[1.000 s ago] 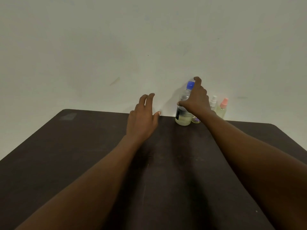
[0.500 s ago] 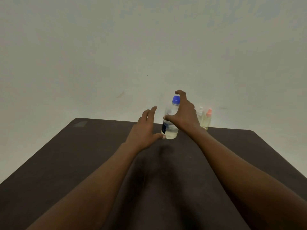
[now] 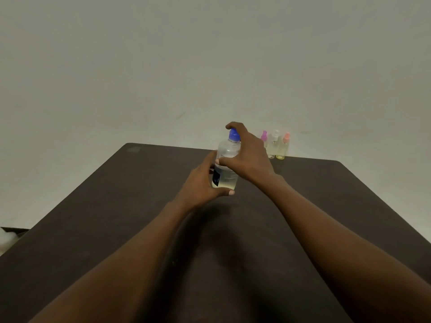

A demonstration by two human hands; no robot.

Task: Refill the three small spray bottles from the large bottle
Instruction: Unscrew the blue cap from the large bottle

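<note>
The large clear bottle (image 3: 227, 157) has a blue cap and a little pale yellow liquid at its bottom. It is upright, held between both hands over the dark table (image 3: 116, 217). My left hand (image 3: 201, 183) wraps its lower body. My right hand (image 3: 247, 157) grips its upper part, one finger curled over the cap. Three small spray bottles stand in a row at the table's far edge: a purple-topped one (image 3: 264, 137), a clear-topped one (image 3: 273, 145) and an orange-topped one (image 3: 283, 148).
A plain pale wall rises directly behind the table's far edge. The table's left edge runs diagonally down to the lower left, where a white object (image 3: 7, 238) lies beyond it.
My right hand has carried the large bottle away from the small ones, toward me and to the left. My left hand has closed on its lower body. The purple-topped bottle now shows.
</note>
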